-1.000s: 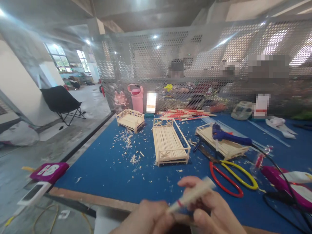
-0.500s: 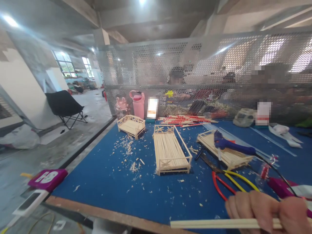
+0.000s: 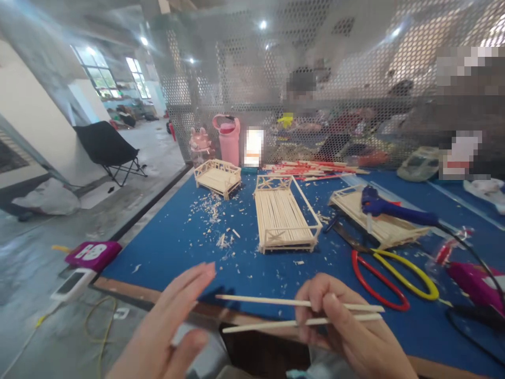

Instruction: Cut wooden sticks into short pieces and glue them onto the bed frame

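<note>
Two pale wooden sticks [image 3: 260, 301], like disposable chopsticks, are gripped by my right hand [image 3: 339, 321] over the table's front edge. They lie slightly apart, one above the other. My left hand [image 3: 177, 310] is open beside their left ends, fingers stretched out and holding nothing. Beyond the hands stands a small bed-like frame built of sticks [image 3: 282, 216], with crossed pieces at both ends and a side rail. A smaller stick-built piece [image 3: 219, 179] sits behind it to the left. Scissors [image 3: 374, 252] with one red and one yellow handle lie open to the right.
A blue glue gun [image 3: 398, 210] rests on another stick frame [image 3: 366, 216]. Red-and-white sticks [image 3: 311, 169] are piled by the perforated screen [image 3: 236, 79]. Wood scraps [image 3: 213, 210] litter the blue tabletop [image 3: 165, 231]. A pink bottle [image 3: 229, 142] stands behind, and a purple power strip [image 3: 92, 253] is at left.
My left hand has come into view, open. My right hand has moved left with the sticks, which are now spread apart. The camera view has tilted down.
</note>
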Available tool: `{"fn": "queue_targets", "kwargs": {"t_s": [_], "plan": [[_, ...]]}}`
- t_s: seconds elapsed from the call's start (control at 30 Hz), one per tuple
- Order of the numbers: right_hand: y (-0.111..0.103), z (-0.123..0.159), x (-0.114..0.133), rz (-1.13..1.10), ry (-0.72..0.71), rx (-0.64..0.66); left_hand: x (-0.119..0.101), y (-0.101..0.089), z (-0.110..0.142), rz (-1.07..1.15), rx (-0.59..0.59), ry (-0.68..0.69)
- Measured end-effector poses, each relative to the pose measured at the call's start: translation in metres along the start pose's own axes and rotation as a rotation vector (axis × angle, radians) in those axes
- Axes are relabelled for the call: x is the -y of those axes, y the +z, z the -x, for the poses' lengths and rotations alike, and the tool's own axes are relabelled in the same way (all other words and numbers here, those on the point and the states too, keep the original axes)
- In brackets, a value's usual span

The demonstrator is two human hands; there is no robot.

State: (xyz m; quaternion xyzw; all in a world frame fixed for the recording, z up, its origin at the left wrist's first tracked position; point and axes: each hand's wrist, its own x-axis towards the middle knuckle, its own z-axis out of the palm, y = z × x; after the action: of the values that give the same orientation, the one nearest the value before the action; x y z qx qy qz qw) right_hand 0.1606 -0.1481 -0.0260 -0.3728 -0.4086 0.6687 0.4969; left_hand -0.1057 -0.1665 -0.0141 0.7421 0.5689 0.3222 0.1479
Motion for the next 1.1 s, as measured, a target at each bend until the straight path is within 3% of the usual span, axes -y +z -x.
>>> {"fn": "queue_targets", "kwargs": {"t_s": [0.1, 0.2, 0.23, 0.3, 0.43, 0.5, 0.6, 0.73, 0.77, 0.87, 0.93, 1.0, 1.07, 1.1], "plan": [[-0.002, 0.003, -0.006, 0.042, -0.064, 0.063, -0.046, 0.027, -0.032, -0.012, 0.231, 0.302], [-0.01, 0.007, -0.008, 0.015, -0.089, 0.018, -0.06, 0.041, -0.046, -0.039, 0.493, 0.329], [-0.013, 0.008, -0.008, -0.003, -0.1, -0.023, -0.058, 0.041, -0.049, -0.032, 0.522, 0.316], [-0.022, 0.008, -0.008, -0.031, -0.142, -0.135, -0.045, 0.035, -0.055, -0.009, 0.438, 0.268], [-0.041, 0.002, -0.008, -0.059, -0.219, -0.345, -0.007, 0.017, -0.082, -0.112, 0.006, 0.016], [-0.045, -0.002, -0.011, -0.043, -0.203, -0.396, 0.009, 0.016, -0.102, -0.224, -0.033, -0.093], [-0.042, -0.005, -0.015, 0.047, -0.137, -0.377, 0.023, 0.022, -0.123, -0.314, -0.043, -0.067], [-0.028, -0.002, -0.019, 0.213, -0.131, -0.43, 0.014, 0.029, -0.113, -0.269, -0.263, -0.03], [-0.026, 0.0, -0.019, 0.261, -0.142, -0.457, 0.008, 0.03, -0.105, -0.215, -0.246, -0.004], [-0.029, 0.005, -0.013, 0.525, -0.216, -0.571, -0.007, 0.032, -0.08, -0.085, 0.046, 0.166], [-0.04, 0.007, -0.003, 0.794, -0.291, -0.678, -0.008, 0.03, -0.076, -0.098, 0.15, 0.207], [-0.055, 0.008, 0.01, 1.022, -0.322, -0.745, 0.001, 0.022, -0.086, -0.215, 0.021, 0.08], [-0.068, 0.008, 0.021, 1.128, -0.258, -0.788, 0.017, 0.009, -0.104, -0.385, -0.157, -0.152], [-0.074, 0.008, 0.025, 1.153, -0.221, -0.797, 0.025, 0.004, -0.114, -0.455, -0.144, -0.235]]}}
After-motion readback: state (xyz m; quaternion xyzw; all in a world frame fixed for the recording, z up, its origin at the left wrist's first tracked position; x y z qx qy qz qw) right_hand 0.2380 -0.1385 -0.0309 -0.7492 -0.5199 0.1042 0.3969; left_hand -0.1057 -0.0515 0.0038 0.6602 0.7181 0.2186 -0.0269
